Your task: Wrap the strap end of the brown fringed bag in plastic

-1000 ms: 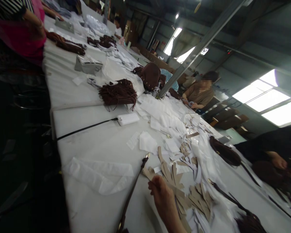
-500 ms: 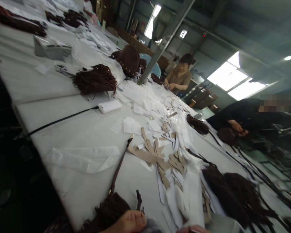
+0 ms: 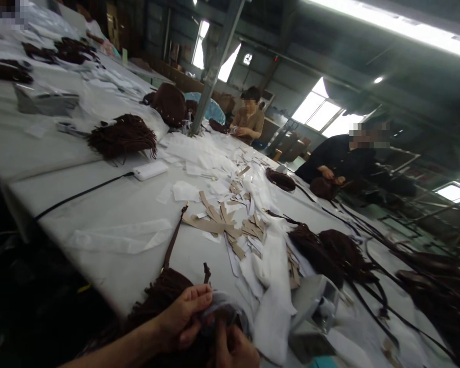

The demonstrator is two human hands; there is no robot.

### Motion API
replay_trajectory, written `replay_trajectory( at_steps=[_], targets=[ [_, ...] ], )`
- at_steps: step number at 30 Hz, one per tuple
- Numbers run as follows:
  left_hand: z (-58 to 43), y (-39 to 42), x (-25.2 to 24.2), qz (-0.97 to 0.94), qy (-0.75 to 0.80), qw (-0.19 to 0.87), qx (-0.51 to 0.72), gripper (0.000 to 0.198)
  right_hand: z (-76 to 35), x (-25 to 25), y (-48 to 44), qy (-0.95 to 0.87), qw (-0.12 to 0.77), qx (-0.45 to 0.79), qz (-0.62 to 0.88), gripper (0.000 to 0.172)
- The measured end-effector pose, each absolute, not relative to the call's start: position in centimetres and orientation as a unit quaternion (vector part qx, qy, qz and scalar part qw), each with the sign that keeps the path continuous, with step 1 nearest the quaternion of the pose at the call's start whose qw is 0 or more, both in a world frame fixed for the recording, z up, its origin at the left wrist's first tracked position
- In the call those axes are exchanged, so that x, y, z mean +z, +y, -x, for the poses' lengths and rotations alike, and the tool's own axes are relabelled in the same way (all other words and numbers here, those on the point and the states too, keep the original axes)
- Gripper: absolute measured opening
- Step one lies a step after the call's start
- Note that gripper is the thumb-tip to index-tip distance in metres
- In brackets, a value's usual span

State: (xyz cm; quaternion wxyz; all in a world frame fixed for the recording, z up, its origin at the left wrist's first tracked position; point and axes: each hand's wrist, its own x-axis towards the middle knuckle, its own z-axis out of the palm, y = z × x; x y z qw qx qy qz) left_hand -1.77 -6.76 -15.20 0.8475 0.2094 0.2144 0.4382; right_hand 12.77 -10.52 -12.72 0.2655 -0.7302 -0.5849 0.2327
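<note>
A dark brown fringed bag [image 3: 172, 283] lies at the near table edge, in front of me, with its short strap [image 3: 174, 240] stretched out ahead. My left hand [image 3: 186, 314] is closed, thumb and fingers pinching the edge of a greyish, see-through material [image 3: 230, 301] at the bag's near side. Close beside it, my right hand [image 3: 235, 345] has its fingers bent inward at the same material. What those fingers hold is hidden.
Tan strips [image 3: 214, 225] and white paper scraps [image 3: 199, 153] litter the table's middle. More brown bags [image 3: 322, 250] lie right, beyond a clear plastic-wrapped box [image 3: 314, 306]. A white power bank [image 3: 150, 170] with a black cord lies left. Two people work across the table.
The view has swung right and down, so both hands now show more fully. They are close together at the greyish material; the bag stays at the near edge.
</note>
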Motion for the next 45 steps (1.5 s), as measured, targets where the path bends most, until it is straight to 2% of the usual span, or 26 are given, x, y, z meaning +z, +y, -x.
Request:
replay_trajectory(
  at_steps=[4,9,12,15,20,28,35,40,45],
  targets=[
    [1.9,-7.9,-14.9,-0.326,0.246,0.805,0.429,0.041,-13.4,-13.2,-10.5,-0.598,0.262,0.236,0.72,0.038],
    [1.5,-10.2,-14.6,-0.506,0.358,0.614,0.489,0.032,-12.5,-13.0,-10.8,-0.427,0.329,0.481,0.692,0.042],
    [1.2,-10.6,-14.7,-0.491,0.358,0.615,0.503,0.036,-11.8,-12.9,-11.3,-0.377,0.403,0.538,0.637,0.044],
    [1.2,-10.2,-14.5,-0.457,0.365,0.646,0.49,0.04,-11.4,-13.3,-12.0,-0.383,0.446,0.53,0.611,0.051],
    [1.3,-10.1,-14.8,-0.468,0.363,0.634,0.498,0.041,-11.2,-14.4,-12.9,-0.377,0.428,0.51,0.644,0.064],
    [1.6,-10.4,-16.1,-0.623,0.395,0.435,0.517,0.031,-12.1,-15.1,-10.8,-0.449,0.359,0.479,0.664,0.035],
    [1.5,-10.3,-15.7,-0.669,0.41,0.396,0.478,0.027,-12.0,-14.0,-8.2,-0.481,0.36,0.44,0.667,0.02],
    [1.1,-10.3,-16.5,-0.624,0.439,0.407,0.503,0.027,-12.6,-15.7,-8.9,-0.42,0.395,0.501,0.645,0.029],
    [0.5,-10.1,-18.6,-0.585,0.483,0.378,0.531,0.031,-13.4,-18.5,-9.2,-0.356,0.459,0.602,0.548,0.036]
  ],
)
